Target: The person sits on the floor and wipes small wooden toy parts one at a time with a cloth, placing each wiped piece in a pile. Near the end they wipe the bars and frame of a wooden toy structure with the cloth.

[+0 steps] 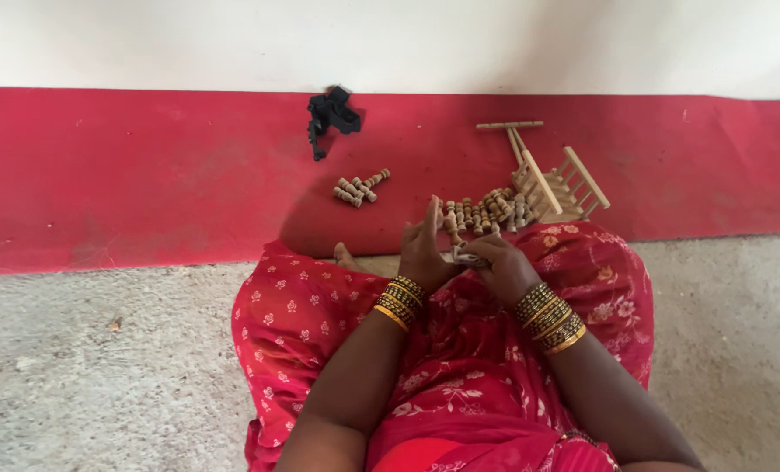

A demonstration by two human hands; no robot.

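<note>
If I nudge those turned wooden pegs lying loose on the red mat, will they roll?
Probably only a little: the turned wooden pegs are round but ridged, and the red mat looks soft. They seem small, so likely light. Rigid, not floppy.

Scene is evenly lit by soft, diffuse daylight; no glare is seen. A broad soft shadow is cast on the red mat (145,175) just beyond the fingers (431,218) of the left hand (423,253). Mild softness is noted overall; fine detail on the small wooden pieces (482,212) beside the fingertips is smeared. The white wall (390,39) is near overexposed. Slight bowing is visible at frame edges.
</note>
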